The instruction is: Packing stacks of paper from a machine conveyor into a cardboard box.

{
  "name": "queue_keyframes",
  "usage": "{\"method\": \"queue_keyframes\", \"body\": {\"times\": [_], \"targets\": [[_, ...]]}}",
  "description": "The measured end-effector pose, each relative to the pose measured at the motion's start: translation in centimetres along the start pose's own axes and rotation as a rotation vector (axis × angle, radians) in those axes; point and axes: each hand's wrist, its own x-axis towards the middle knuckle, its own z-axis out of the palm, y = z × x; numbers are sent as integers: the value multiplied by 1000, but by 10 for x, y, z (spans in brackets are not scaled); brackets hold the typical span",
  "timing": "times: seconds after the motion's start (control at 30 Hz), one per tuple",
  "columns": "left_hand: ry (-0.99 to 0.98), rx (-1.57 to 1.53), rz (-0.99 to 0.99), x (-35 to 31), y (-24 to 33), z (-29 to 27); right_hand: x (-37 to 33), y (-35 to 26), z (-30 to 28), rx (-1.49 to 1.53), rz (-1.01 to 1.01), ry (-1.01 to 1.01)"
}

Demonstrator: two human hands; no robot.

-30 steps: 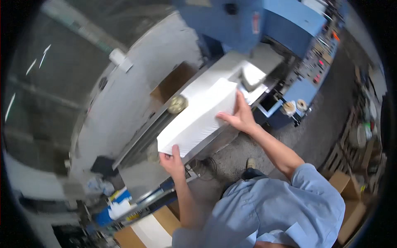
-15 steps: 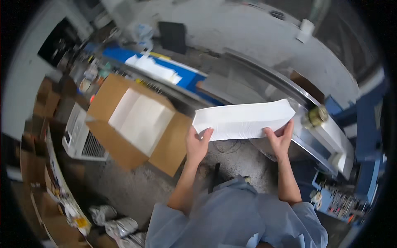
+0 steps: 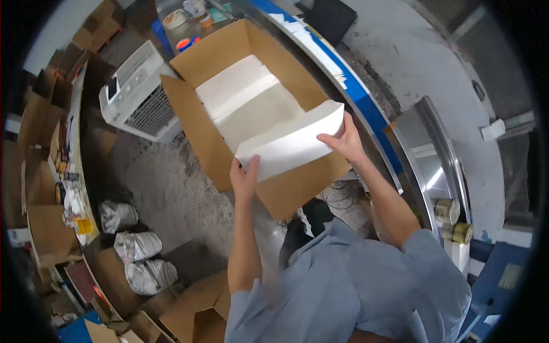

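Between my two hands is a long white stack (image 3: 290, 144), seemingly of thin sheets, bowed a little along its length. My left hand (image 3: 245, 177) grips its left end with the thumb on the near face. At the right end my right hand (image 3: 346, 142) holds it the same way. The stack is over the near side of an open cardboard box (image 3: 194, 134) with its flaps spread. Inside the box lies a white layer (image 3: 237, 86), partly hidden behind the stack. Most of my fingers are behind the stack.
Left of the box stands a white slatted appliance (image 3: 140, 94). A blue conveyor belt (image 3: 363, 100) and a metal-edged machine (image 3: 434, 154) run along the right. Several silvery sacks (image 3: 137, 246) lie at lower left near another cardboard box (image 3: 197, 303). Tape rolls (image 3: 446, 211) sit at far right.
The view has turned left and nearer the cardboard box. Both hands have carried the white stack from beside the box to over its near flap; the stack is now tilted, right end higher.
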Motion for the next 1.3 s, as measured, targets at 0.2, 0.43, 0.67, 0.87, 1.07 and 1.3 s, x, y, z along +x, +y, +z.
{"method": "queue_keyframes", "body": {"times": [0.2,0.43,0.67,0.87,1.07,1.3], "targets": [[73,243,-246,58,-37,-19,92,60,53,-119,186,-222],[46,575,-418,80,-118,-25,132,156,84,-205,237,-473],[-21,770,-537,92,-115,-5,128,185,84,-356,302,-485],[175,644,-380,75,-144,-14,116,178,91,-493,276,-414],[163,780,-479,46,-108,19,97,161,76,-787,363,-562],[75,1071,-264,56,-85,19,104,124,66,-780,415,-713]]}}
